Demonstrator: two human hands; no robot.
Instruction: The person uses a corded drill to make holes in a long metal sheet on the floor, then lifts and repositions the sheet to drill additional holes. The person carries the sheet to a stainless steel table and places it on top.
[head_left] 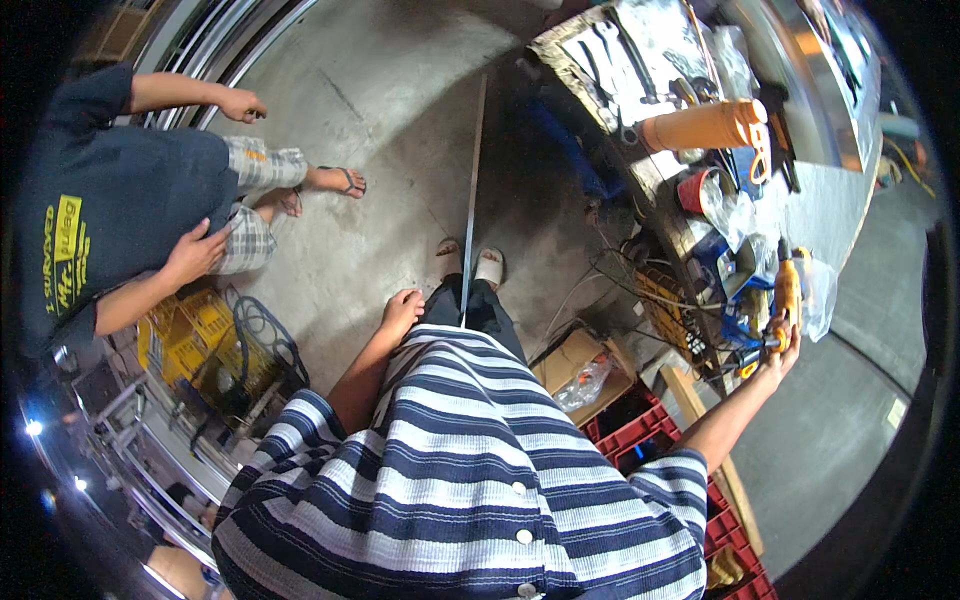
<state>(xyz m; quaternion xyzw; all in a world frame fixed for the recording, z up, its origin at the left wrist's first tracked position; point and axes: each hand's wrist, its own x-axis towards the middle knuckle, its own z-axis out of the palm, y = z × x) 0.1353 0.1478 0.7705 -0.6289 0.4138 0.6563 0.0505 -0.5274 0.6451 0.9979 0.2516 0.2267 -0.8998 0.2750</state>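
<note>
Out to the right, beside the cluttered bench, my right hand (pixel 783 358) is closed round a yellow and black power drill (pixel 788 290). The drill's dark chuck end points away from me. My left hand (pixel 403 310) hangs by my left thigh with its fingers curled; whether anything small is inside cannot be seen. A long, thin metal bar (pixel 473 190) stretches from the floor area ahead of me to the front of my striped shirt, passing between my feet in the picture. Neither hand touches the bar.
Wrenches (pixel 625 60), an orange cylinder (pixel 700 127), a red can (pixel 700 190) and plastic bags crowd the bench at right. A cardboard box (pixel 580 365) and red crates (pixel 640 430) sit below. Left, another person (pixel 130 200) sits near a yellow crate (pixel 185 335).
</note>
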